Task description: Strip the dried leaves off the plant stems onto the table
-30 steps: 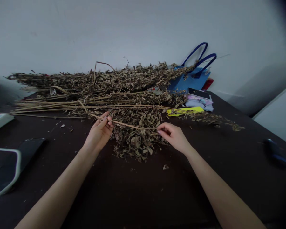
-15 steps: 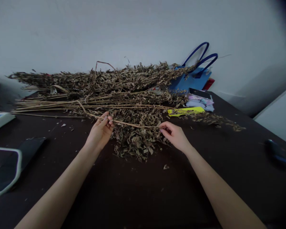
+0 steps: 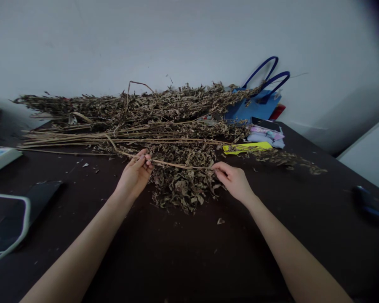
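A thin, dry plant stem (image 3: 173, 164) stretches between my hands, mostly bare of leaves. My left hand (image 3: 134, 173) pinches it between thumb and fingers, and its bent end sticks out to the left. At the right end of the stem, my right hand (image 3: 234, 179) is closed with thumb and fingertips together. Below the stem lies a heap of crumpled dried leaves (image 3: 180, 191). Behind it, long bare stalks (image 3: 69, 139) lie side by side, with a thick bundle of dried leafy plants (image 3: 177, 101) along the wall.
A blue bag (image 3: 252, 110) with dark handles stands at the back right, near a yellow strip (image 3: 246, 147) and a phone (image 3: 265, 123) on folded cloth. On the left are a white power strip (image 3: 3, 160) and a dark flat object (image 3: 44, 195). A black object (image 3: 368, 204) lies far right.
Hardly anything differs. Both hands keep the same hold on the stem, and the whole view has shifted very slightly.
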{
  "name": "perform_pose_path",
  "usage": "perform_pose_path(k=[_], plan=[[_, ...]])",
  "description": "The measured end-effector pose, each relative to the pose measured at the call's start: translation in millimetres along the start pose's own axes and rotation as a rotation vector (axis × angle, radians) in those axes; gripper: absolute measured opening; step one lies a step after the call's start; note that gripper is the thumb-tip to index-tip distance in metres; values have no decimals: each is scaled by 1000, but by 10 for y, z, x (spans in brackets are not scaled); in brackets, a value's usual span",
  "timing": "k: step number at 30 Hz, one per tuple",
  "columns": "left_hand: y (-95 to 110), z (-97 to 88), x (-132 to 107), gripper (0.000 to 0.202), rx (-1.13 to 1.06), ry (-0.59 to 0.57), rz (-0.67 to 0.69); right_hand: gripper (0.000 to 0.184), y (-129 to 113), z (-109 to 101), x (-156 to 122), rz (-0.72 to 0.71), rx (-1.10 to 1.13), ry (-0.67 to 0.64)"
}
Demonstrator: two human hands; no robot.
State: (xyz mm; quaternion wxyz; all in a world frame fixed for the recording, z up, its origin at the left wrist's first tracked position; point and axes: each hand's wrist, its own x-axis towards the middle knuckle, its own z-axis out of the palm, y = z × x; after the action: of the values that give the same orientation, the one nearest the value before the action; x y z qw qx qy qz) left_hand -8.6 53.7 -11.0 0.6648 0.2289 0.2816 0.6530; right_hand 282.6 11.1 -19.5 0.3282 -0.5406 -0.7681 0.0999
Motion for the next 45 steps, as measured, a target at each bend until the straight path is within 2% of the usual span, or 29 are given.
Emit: perform_pose_path(k=[7, 10, 13, 24, 29, 35, 40, 45], plan=[[-16, -41, 25, 21, -7, -28, 2, 16, -21, 12, -11, 33, -16, -2], [-16, -48, 31, 20, -8, -27, 2, 24, -1, 38, -4, 33, 7, -40], [-11, -51, 35, 18, -14, -23, 4, 32, -5, 30, 5, 19, 64, -78], [-2, -55, 33, 19, -14, -12, 16, 29, 79, -40, 20, 106, 390, -124], [5, -40, 29, 19, -23, -12, 20, 32, 45, -31, 22, 84, 392, -142], [5, -39, 32, 21, -30, -4, 16, 14, 8, 8, 19, 56, 276, -38], [-1, -33, 36, 22, -39, 0, 20, 14, 26, 84, 6, 164, 475, -87], [4, -28, 26, 22, -43, 21, 15, 16, 34, 125, 16, 194, 616, -87]])
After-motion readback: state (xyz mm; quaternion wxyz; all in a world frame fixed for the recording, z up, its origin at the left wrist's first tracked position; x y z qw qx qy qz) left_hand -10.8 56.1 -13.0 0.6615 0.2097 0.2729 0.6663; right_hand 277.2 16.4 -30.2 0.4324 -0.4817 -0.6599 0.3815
